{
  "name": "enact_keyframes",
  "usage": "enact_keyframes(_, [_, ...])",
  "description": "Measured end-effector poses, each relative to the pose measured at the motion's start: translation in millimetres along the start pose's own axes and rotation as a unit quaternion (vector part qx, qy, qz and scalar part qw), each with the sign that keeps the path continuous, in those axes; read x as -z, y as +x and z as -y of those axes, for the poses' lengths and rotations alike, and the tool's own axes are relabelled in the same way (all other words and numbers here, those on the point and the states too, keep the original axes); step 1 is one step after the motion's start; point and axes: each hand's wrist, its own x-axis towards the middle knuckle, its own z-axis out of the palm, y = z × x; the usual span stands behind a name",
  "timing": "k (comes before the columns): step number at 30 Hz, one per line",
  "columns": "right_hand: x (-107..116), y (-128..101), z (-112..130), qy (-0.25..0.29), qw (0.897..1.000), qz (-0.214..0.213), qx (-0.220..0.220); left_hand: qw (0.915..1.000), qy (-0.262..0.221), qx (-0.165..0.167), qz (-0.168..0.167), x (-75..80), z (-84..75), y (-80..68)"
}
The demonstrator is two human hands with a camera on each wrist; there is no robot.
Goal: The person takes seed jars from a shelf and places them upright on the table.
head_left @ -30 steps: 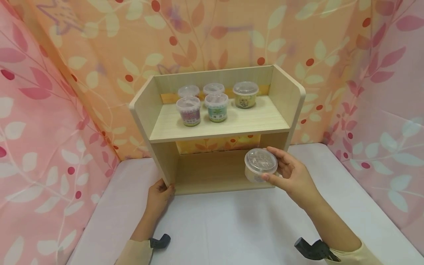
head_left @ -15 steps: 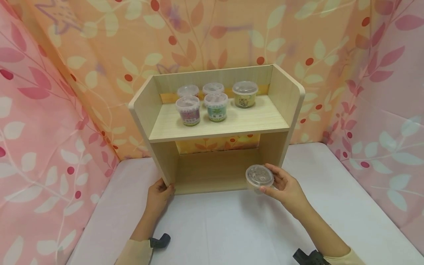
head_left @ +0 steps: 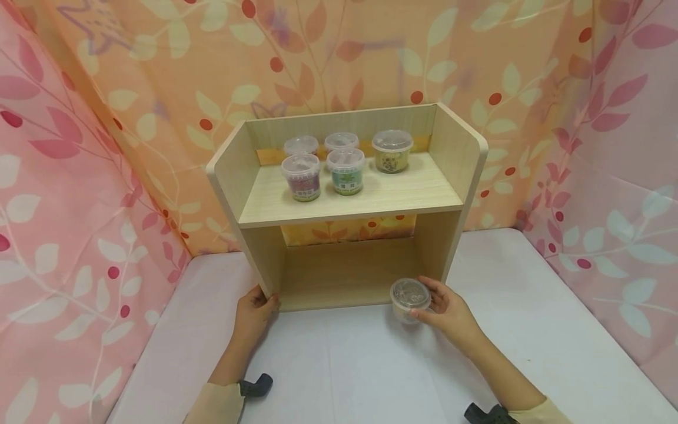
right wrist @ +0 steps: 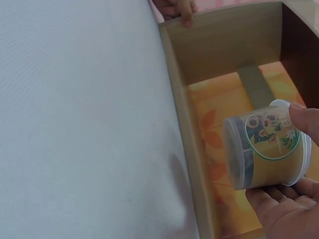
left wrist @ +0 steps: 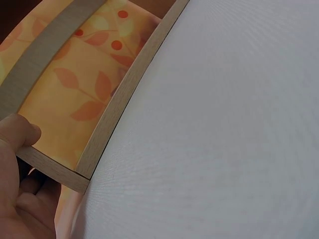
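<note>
Currently, the right hand [head_left: 450,321] holds a clear-lidded tub [head_left: 409,309] between thumb and fingers, the thumb on its near side and the lid facing up. A sunflower label [right wrist: 271,134] shows on the tub, close by the thumb. Whether the tub touches the white cloth [head_left: 344,365] below these fingers, I cannot tell.

Well to their left, the left hand [head_left: 255,318] pinches the lower front corner of the pale wooden shelf [head_left: 408,191], thumb inside the side panel and fingers outside.

Above and beyond the fingers of both hands, a purple-labelled tub [head_left: 304,185] and a green-labelled tub [head_left: 346,178] stand on the upper board, with two partly hidden tubs [head_left: 301,143] just behind them and a yellow tub [head_left: 392,158] to their right.
</note>
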Motion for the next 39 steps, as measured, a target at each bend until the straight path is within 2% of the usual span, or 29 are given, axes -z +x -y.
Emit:
enact_keyframes(8, [0, 2, -18, 0.008, 1.000, 0.018, -0.015, 0.9999, 0.000, -0.002, -0.011, -0.5, 31.0, 11.1])
enact_keyframes(14, [1, 6, -29, 0.007, 1.000, 0.019, -0.013, 0.9998, 0.001, -0.015, -0.017, 0.0, 36.5, 13.4])
enact_keyframes(19, [0, 6, -31, 0.008, 1.000, 0.019, -0.013, 0.9999, 0.001, -0.005, -0.014, -0.2, 32.5, 13.8])
enact_keyframes(27, [-4, 8, -34, 0.022, 0.999, 0.024, -0.012, 1.0000, 0.004, -0.006, -0.002, -0.6, -0.5, 3.3])
enact_keyframes(30, [-5, 8, -37, 0.016, 0.999, 0.025, -0.015, 1.0000, 0.004, -0.007, -0.003, -0.7, -2.4, 1.8])
enact_keyframes(37, [-5, 7, -38, -0.021, 0.999, 0.033, -0.027, 0.9998, -0.002, -0.008, -0.017, 0.3, 35.8, 11.3])
enact_keyframes(39, [-5, 6, -38, -0.030, 0.999, 0.031, -0.027, 0.9998, 0.000, -0.011, -0.019, 0.7, 37.7, 10.6])
